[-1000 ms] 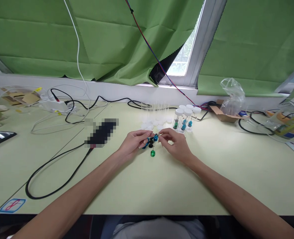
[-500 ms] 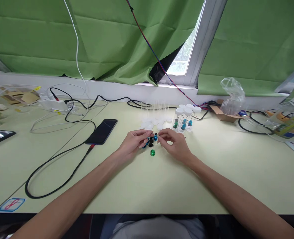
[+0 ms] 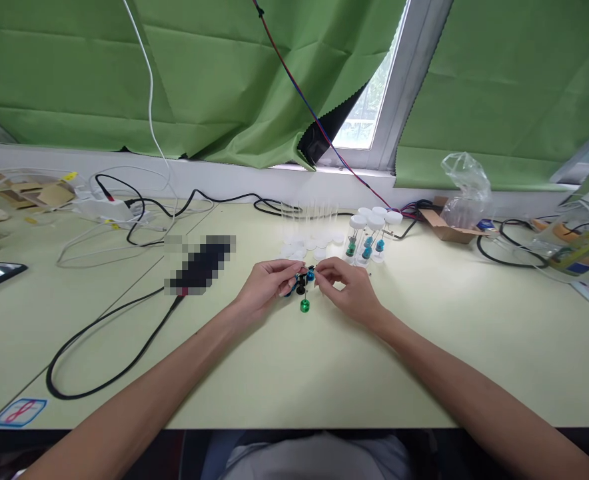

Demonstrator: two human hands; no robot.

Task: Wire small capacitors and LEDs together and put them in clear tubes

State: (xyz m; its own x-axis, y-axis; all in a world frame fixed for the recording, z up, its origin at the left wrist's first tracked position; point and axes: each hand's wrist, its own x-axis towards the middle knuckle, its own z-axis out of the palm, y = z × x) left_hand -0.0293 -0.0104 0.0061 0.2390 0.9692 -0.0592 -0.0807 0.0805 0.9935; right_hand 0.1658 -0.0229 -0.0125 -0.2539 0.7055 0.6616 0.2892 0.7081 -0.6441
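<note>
Table (image 3: 294,380): pale, it carries small things.
Left hand (image 3: 263,290): fingers bent, tips together at the blue and black pieces (image 3: 301,285); what they pinch, I cannot tell.
Right hand (image 3: 349,291): opposite, fingertips also near together; their grip I cannot tell.
Capped tubes (image 3: 372,230): upright beyond the right hand, blue and green parts (image 3: 367,254) inside.
Blue and black pieces: between the two hands.
Green piece (image 3: 305,306): toward the table's near edge.

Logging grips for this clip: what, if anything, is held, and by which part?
Cannot be told: the left hand and right hand are at small black and blue pieces, but any held part is too small to make out.
</note>
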